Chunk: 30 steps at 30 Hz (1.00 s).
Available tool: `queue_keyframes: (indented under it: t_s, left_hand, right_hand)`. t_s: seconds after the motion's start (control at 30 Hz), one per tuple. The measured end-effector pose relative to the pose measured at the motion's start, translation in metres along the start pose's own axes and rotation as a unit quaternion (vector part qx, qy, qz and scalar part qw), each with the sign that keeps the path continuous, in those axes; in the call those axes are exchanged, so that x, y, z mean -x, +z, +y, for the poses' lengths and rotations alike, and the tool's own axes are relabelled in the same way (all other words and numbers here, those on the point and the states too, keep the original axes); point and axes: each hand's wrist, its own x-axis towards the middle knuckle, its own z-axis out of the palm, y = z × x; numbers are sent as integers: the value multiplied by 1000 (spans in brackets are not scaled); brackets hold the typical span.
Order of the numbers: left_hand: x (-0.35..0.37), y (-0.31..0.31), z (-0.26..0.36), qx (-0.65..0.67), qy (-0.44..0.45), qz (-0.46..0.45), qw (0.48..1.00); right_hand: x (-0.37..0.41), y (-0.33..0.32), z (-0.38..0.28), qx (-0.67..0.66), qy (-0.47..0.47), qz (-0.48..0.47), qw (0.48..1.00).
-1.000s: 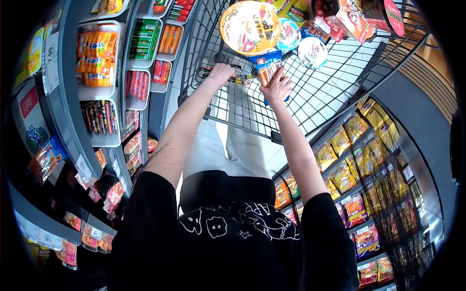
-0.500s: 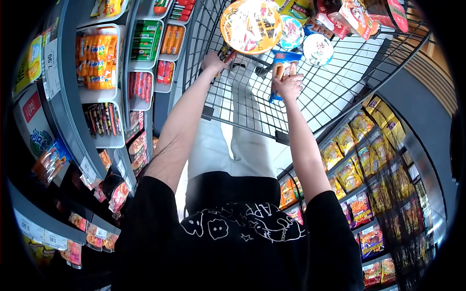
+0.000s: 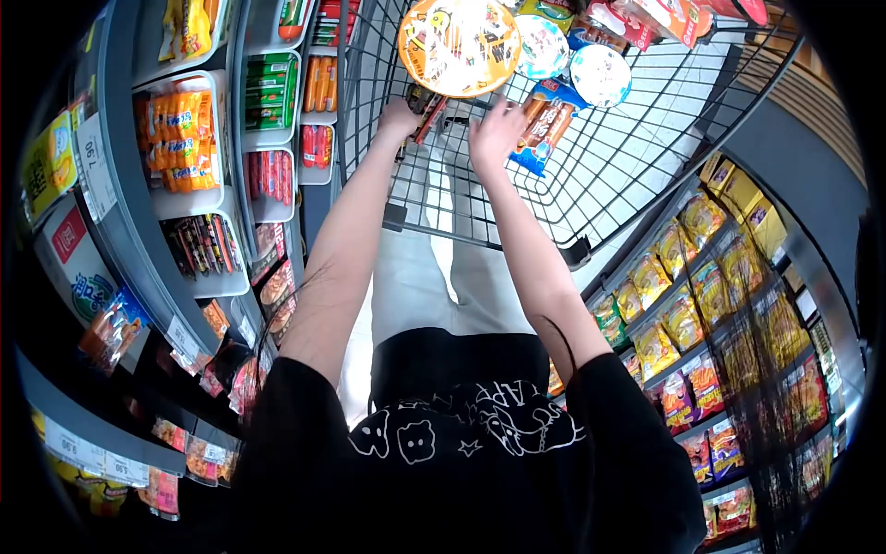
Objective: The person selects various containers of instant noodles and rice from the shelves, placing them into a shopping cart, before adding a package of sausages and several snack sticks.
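My left hand [image 3: 399, 120] is closed around slim sticks in dark and red wrappers [image 3: 429, 118], low in the wire shopping cart [image 3: 637, 180]. Part of the sticks is hidden by the fingers. Fingers loose and apart, my right hand [image 3: 496, 134] hovers over the basket with nothing in it. Just to its right lies a blue pack of sausages [image 3: 546, 127], slanted on the wire. Above the hands is a big round orange-rimmed noodle bowl [image 3: 460, 46], with two smaller white-lidded cups [image 3: 600, 76] beside it.
Shelf trays on the left hold orange-wrapped sausages [image 3: 180, 134], green-wrapped ones [image 3: 270, 97] and dark-wrapped sticks [image 3: 205, 245]. Red packages [image 3: 646, 20] sit at the cart's far end. Yellow snack bags [image 3: 657, 346] line the shelves on the right.
My right hand has let go of the blue sausage pack and moved left, toward my left hand. The pack now lies in the cart. My left hand keeps hold of the sticks.
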Motion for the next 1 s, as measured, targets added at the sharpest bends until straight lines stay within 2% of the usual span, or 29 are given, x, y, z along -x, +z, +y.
queue_keyframes:
  t_s: [0.03,0.1,0.13,0.17,0.23,0.3,0.37,0.43,0.47,0.5,0.57,0.6,0.63,0.7,0.73,0.87,0.97,1.0]
  left_hand:
    - [-3,0,-3,9,0,18,1000]
    - [-2,-2,0,23,14,23,999]
    - [0,0,1,59,3,75,995]
    - [-1,3,1,94,-6,127,987]
    - [-3,10,-2,113,20,139,984]
    - [-2,14,-2,120,109,173,971]
    - [0,13,-1,108,115,154,975]
    - [7,13,2,24,121,160,979]
    - [11,12,5,-15,114,133,984]
    - [17,13,8,-15,113,133,985]
    - [25,15,12,-125,127,178,968]
    - [28,15,12,-105,118,172,972]
    - [28,14,11,-105,119,171,972]
    - [27,11,11,-105,37,112,988]
    - [26,10,13,-104,11,110,988]
    - [40,20,19,-121,13,174,977]
    - [48,28,19,-280,44,159,946]
    - [50,30,15,-258,26,111,959]
  right_hand:
    - [-3,6,-4,-65,16,-64,996]
    - [-7,16,-17,-145,19,-126,981]
    - [-10,19,-20,-169,5,-168,971]
    - [-11,25,-22,-174,12,-165,971]
    - [-14,37,-27,-155,-22,-224,962]
    - [-17,43,-31,-153,-7,-207,966]
    - [-19,46,-32,-157,-6,-247,956]
    - [-14,48,-33,-162,-5,-255,953]
    - [-12,46,-36,-169,-5,-262,950]
    - [-8,42,-38,-168,-6,-262,950]
    - [1,39,-39,-160,-56,-256,952]
    - [3,39,-40,-153,-97,-236,955]
    - [5,40,-41,-153,-95,-236,955]
    - [8,39,-44,-102,-137,-287,942]
    - [9,39,-46,-102,-137,-288,942]
    - [17,47,-44,-73,-165,-265,947]
    - [25,44,-31,-101,-170,-258,946]
    - [30,37,-26,-117,-184,-256,942]
